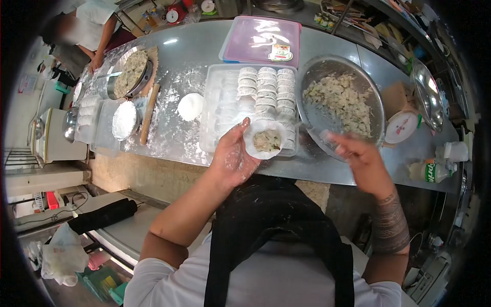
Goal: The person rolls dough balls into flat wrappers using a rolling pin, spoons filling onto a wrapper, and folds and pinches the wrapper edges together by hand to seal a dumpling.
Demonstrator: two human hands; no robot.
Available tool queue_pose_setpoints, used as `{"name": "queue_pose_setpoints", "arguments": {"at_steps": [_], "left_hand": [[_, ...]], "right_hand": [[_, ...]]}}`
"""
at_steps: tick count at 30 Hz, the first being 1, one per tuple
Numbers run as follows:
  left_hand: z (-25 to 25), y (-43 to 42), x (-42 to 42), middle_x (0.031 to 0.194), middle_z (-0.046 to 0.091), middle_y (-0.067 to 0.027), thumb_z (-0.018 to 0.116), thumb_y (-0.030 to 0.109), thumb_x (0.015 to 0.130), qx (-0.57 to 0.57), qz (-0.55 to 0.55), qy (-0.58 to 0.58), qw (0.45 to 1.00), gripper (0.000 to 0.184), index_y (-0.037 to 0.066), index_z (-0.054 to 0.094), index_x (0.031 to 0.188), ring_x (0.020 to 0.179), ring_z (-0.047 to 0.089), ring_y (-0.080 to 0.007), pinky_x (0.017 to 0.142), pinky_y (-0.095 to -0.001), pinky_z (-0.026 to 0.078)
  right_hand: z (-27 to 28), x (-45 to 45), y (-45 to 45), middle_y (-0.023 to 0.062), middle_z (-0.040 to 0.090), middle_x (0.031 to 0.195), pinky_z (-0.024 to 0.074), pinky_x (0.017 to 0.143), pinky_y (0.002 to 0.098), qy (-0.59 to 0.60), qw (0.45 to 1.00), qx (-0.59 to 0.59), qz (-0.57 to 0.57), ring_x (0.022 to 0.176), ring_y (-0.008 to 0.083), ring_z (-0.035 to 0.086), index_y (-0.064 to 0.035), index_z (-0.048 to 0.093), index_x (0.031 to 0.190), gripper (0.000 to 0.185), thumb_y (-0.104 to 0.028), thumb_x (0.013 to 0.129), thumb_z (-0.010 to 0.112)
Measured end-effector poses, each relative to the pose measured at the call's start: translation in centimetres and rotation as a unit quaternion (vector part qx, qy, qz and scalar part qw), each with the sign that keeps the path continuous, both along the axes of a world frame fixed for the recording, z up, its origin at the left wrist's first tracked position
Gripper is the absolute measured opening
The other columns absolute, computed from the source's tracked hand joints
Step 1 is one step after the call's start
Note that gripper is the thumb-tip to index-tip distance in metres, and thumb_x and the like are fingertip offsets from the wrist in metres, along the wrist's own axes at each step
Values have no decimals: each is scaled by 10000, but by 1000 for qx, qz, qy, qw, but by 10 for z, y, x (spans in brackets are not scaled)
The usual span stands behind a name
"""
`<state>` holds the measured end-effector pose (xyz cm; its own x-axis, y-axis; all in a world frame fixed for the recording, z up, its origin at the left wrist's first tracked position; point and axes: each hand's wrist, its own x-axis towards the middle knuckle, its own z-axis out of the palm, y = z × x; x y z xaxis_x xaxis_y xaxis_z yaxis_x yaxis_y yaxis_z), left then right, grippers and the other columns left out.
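Observation:
My left hand (236, 156) holds a round white wrapper (249, 139) with a mound of filling (267, 140) on it, just over the front edge of a plastic tray (210, 110). Rows of folded dumplings (266, 94) fill the tray's middle and right side. My right hand (358, 158) is blurred by motion at the near rim of a large metal bowl (377, 92); whether it holds anything is too smeared to tell. Chopped filling (342, 102) lies in that bowl. Left of the tray, a stack of round wrappers (191, 106) rests on the floured table (174, 61).
Behind the tray is a pink-lidded container (250, 38). A rolling pin (150, 115), a flour bowl (125, 121) and a pan of filling (131, 74) are at left. Another person (92, 30) stands back left. A scale (402, 126) and a bottle (428, 172) are at right.

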<state>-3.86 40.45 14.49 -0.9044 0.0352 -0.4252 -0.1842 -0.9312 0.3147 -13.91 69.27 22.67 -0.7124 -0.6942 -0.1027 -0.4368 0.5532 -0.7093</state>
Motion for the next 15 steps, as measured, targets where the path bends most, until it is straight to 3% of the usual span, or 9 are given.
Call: {"name": "queue_pose_setpoints", "arguments": {"at_steps": [2,5,8,11,12,14,15], "left_hand": [[-4,-6,3,1404,596,-190,547,308,1076,-16,16,-3,1000,495,-9,454,1445,1325,584,-358,1154,-522,459],[-5,-12,5,1399,601,-184,551,286,1075,-40,32,-9,999,473,-8,463,1435,1325,588,-351,1154,-508,467],[0,-11,6,1405,594,-196,538,270,1078,-40,34,-9,999,470,-15,450,1442,1329,586,-354,1156,-516,466],[6,-8,5,1408,591,-206,535,267,1077,-9,21,-1,1000,475,-16,446,1448,1327,587,-362,1150,-535,469],[9,-8,5,1408,591,-209,537,267,1076,4,18,3,1000,477,-15,446,1451,1326,588,-365,1147,-541,471],[18,-6,5,1412,592,-200,539,282,1075,2,8,19,1000,482,2,450,1458,1324,589,-365,1133,-551,479],[24,-5,6,1413,593,-196,540,290,1075,1,2,26,1000,485,11,452,1461,1323,590,-365,1126,-556,483]], "right_hand": [[4,-14,19,168,688,1006,549,845,433,32,996,28,-84,936,355,671,-118,708,1331,462,20,902,611],[-19,-37,58,191,723,1059,555,909,453,201,934,257,-149,1016,383,683,-94,741,1250,379,-13,912,592],[-69,-56,88,195,733,1067,558,911,466,254,907,306,-137,1045,388,686,-97,767,1172,325,-43,915,576],[-114,-70,84,192,733,1075,552,908,456,228,879,401,-117,1064,391,680,-113,768,1180,332,-73,917,569],[-110,-62,71,185,716,1157,525,951,482,272,879,377,-111,1106,402,660,-125,744,1220,344,-84,910,600],[-93,-36,22,170,676,1253,482,1003,513,433,874,189,-116,1138,401,631,-131,714,1258,351,-131,911,654],[-78,-18,-2,158,660,1298,469,1013,519,415,901,96,-85,1157,380,623,-145,709,1263,361,-167,903,687]]}}
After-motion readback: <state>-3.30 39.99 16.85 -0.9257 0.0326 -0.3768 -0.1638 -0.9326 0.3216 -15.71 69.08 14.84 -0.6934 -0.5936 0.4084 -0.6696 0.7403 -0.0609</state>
